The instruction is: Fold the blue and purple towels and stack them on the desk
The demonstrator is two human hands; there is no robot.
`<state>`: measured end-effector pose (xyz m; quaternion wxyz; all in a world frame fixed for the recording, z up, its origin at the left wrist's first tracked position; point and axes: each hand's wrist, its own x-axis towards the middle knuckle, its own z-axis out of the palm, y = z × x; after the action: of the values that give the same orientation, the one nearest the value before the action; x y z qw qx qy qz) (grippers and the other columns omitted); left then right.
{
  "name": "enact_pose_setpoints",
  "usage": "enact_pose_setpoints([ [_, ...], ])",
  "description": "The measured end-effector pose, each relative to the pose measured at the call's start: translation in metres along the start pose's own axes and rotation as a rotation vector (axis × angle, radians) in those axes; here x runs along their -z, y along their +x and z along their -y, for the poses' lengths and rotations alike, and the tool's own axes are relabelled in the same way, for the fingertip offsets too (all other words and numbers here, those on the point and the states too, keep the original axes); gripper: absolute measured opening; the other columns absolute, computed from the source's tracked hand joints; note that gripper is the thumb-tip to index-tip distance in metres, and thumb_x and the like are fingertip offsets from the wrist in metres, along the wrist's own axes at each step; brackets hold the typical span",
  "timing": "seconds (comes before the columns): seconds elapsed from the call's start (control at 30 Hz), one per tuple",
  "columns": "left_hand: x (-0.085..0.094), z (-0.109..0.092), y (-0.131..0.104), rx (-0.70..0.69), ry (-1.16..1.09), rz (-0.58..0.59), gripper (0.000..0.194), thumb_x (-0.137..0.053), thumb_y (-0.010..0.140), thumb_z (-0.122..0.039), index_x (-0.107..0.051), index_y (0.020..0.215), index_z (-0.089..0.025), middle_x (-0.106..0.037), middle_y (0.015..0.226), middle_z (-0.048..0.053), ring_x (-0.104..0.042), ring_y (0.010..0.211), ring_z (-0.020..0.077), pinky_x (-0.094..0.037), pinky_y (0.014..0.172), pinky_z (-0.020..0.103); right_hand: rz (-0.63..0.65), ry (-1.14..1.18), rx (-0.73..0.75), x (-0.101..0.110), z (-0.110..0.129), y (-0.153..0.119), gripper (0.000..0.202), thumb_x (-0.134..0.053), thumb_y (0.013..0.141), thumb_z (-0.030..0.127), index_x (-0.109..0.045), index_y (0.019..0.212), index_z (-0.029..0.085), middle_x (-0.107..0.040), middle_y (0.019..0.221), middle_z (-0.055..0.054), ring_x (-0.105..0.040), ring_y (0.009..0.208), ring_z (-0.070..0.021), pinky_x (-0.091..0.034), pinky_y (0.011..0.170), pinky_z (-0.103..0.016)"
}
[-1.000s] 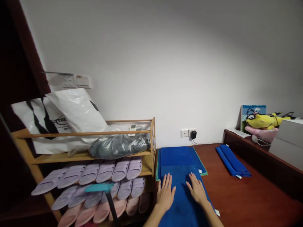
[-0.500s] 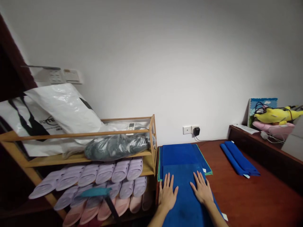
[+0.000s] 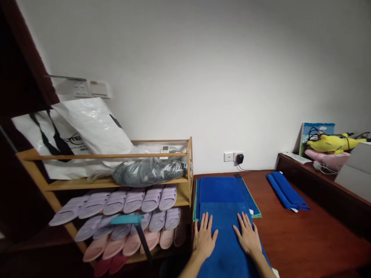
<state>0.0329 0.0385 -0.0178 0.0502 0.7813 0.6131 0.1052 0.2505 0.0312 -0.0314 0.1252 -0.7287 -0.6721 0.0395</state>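
A blue cloth (image 3: 222,243) lies spread over the near part of the table, its far part folded or layered in a brighter blue. Beneath it, another blue cloth with green edging (image 3: 251,197) shows at the sides. My left hand (image 3: 205,237) rests flat on the cloth's left side, fingers spread. On its right side my right hand (image 3: 247,235) lies flat too, fingers apart. Neither hand grips anything. The cloth's near end runs out of the bottom of the view.
A folded blue cloth (image 3: 286,191) lies on the right of the brown table (image 3: 307,239). A raised ledge (image 3: 321,173) bears a yellow plush toy (image 3: 333,143) and cables. At left stands a wooden rack (image 3: 116,156) with several slippers (image 3: 150,199) and white bags (image 3: 95,127).
The camera view has shifted slightly, so the rack appears farther right. Both hands stay flat on the cloth, in nearly the same place.
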Motion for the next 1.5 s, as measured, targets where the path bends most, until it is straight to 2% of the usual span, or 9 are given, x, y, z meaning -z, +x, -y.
enact_pose_setpoints([
  [0.33,0.002,-0.002,-0.071,-0.056,-0.041,-0.021,0.058,-0.026,0.091,-0.045,-0.006,0.144,-0.03,-0.01,0.153,0.0,-0.013,0.14,0.0242,-0.019,0.11,0.052,0.016,0.049,0.042,0.007,-0.013,-0.081,0.07,-0.021,0.084,0.067,-0.027,0.142,0.027,-0.023,0.15,-0.002,-0.021,0.137,-0.0221,-0.03,0.106,-0.047],
  [0.57,-0.003,-0.007,-0.106,-0.004,-0.139,0.121,0.067,-0.044,0.082,-0.047,-0.02,0.143,-0.031,-0.015,0.152,0.003,-0.019,0.138,0.0318,-0.02,0.106,0.057,0.099,0.066,0.125,0.015,-0.034,-0.101,0.066,-0.037,0.078,0.071,-0.046,0.132,0.035,-0.04,0.142,-0.005,-0.038,0.129,-0.0324,-0.033,0.102,-0.055],
  [0.67,0.016,-0.005,-0.098,0.004,-0.183,0.099,0.056,-0.04,0.085,-0.05,-0.04,0.137,-0.03,-0.036,0.146,0.007,-0.033,0.132,0.0319,-0.023,0.105,0.056,0.003,0.091,0.153,0.024,-0.047,-0.085,0.053,-0.034,0.084,0.062,-0.058,0.121,0.033,-0.055,0.131,-0.006,-0.048,0.121,-0.0291,-0.036,0.1,-0.048],
  [0.77,0.042,0.003,-0.073,-0.022,-0.191,-0.06,0.046,-0.028,0.092,-0.041,-0.052,0.127,-0.025,-0.051,0.134,0.009,-0.042,0.124,0.0264,-0.025,0.105,0.05,-0.143,0.096,0.135,0.033,-0.061,-0.055,0.046,-0.028,0.09,0.05,-0.055,0.122,0.03,-0.053,0.132,-0.005,-0.046,0.122,-0.0258,-0.036,0.098,-0.045],
  [0.9,0.061,0.02,-0.037,-0.123,-0.182,-0.049,0.04,-0.034,0.09,-0.025,-0.051,0.126,-0.025,-0.054,0.127,0.009,-0.043,0.12,0.024,-0.024,0.104,0.048,-0.074,0.129,0.13,0.035,-0.072,-0.019,0.044,-0.025,0.09,0.041,-0.053,0.122,0.028,-0.056,0.127,-0.007,-0.047,0.118,-0.0247,-0.032,0.098,-0.046],
  [1.03,0.056,0.035,-0.02,-0.151,-0.197,0.046,0.033,-0.051,0.081,-0.024,-0.059,0.112,-0.029,-0.059,0.112,0.003,-0.048,0.11,0.0205,-0.028,0.1,0.04,-0.03,0.166,0.113,0.028,-0.079,-0.005,0.035,-0.038,0.084,0.039,-0.061,0.106,0.025,-0.063,0.108,-0.009,-0.054,0.105,-0.026,-0.035,0.091,-0.045],
  [1.27,0.04,0.052,0.004,0.074,-0.362,0.184,0.031,-0.07,0.06,-0.024,-0.058,0.088,-0.024,-0.059,0.092,-0.004,-0.053,0.093,0.0167,-0.037,0.081,0.026,0.01,0.266,0.043,0.017,-0.088,0.003,0.017,-0.046,0.075,0.029,-0.058,0.086,0.026,-0.064,0.093,-0.003,-0.059,0.092,-0.0218,-0.041,0.075,-0.033],
  [1.4,0.039,0.057,0.013,0.137,-0.487,0.188,0.035,-0.076,0.05,-0.024,-0.055,0.077,-0.021,-0.056,0.087,-0.005,-0.051,0.093,0.0175,-0.037,0.079,0.025,-0.009,0.329,0.047,0.021,-0.086,0.008,0.012,-0.05,0.064,0.022,-0.055,0.075,0.023,-0.061,0.091,-0.004,-0.056,0.091,-0.023,-0.04,0.074,-0.032],
  [1.5,0.044,0.059,0.012,0.139,-0.634,0.172,0.035,-0.074,0.053,-0.037,-0.053,0.076,-0.021,-0.054,0.077,-0.007,-0.052,0.083,0.0156,-0.039,0.073,0.024,-0.005,0.442,0.088,0.028,-0.086,0.006,0.01,-0.049,0.067,0.027,-0.052,0.075,0.022,-0.061,0.082,-0.003,-0.057,0.08,-0.0192,-0.042,0.073,-0.03],
])
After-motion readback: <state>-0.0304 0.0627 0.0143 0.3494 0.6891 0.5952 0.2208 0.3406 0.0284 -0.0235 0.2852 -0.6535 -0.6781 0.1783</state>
